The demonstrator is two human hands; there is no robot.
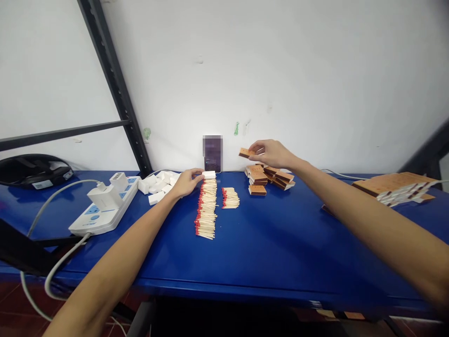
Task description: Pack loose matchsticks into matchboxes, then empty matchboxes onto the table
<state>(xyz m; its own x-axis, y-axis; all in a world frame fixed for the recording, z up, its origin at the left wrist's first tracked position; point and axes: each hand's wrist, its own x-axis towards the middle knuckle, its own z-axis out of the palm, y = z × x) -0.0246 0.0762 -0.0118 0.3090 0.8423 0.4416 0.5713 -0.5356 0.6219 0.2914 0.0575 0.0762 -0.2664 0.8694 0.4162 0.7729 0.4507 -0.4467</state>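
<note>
My left hand [188,181] has its thumb and fingertips closed on the left end of a small white matchbox tray [209,174], at the far end of a long row of red-tipped matches [206,208]. Raised above the table at centre right, my right hand [271,153] pinches an orange matchbox [244,152] with a dark brown side. Whether a tray sits inside it, I cannot tell. Below that hand lies a heap of similar orange matchboxes [257,175]. A shorter row of matches [230,198] lies right of the long one. Several white trays [157,186] are piled beside my left hand.
A white power strip [105,208] with plugs and cables lies on the left of the blue table [245,252]. A dark phone-like device [213,154] leans on the wall. Stacked orange matchbox pieces [400,185] are at right. A black metal post [112,79] rises at left.
</note>
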